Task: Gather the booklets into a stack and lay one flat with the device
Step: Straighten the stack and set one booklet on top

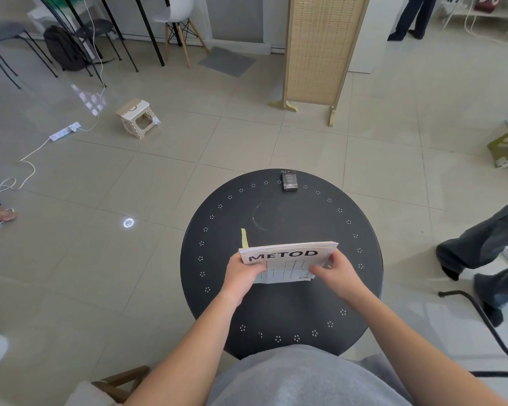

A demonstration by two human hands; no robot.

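Note:
A stack of white booklets, the top one printed METOD, is held above the middle of the round black table. My left hand grips the stack's left edge and my right hand grips its right edge. The stack is tilted, with its far edge raised. A yellow paper strip sticks out from behind its left corner. The small black device lies flat at the table's far edge, well apart from both hands.
The table is small, with a ring of perforations near its rim. On the floor are a beige folding stool, a power strip with cables and a wicker screen. Another person's legs are at the right.

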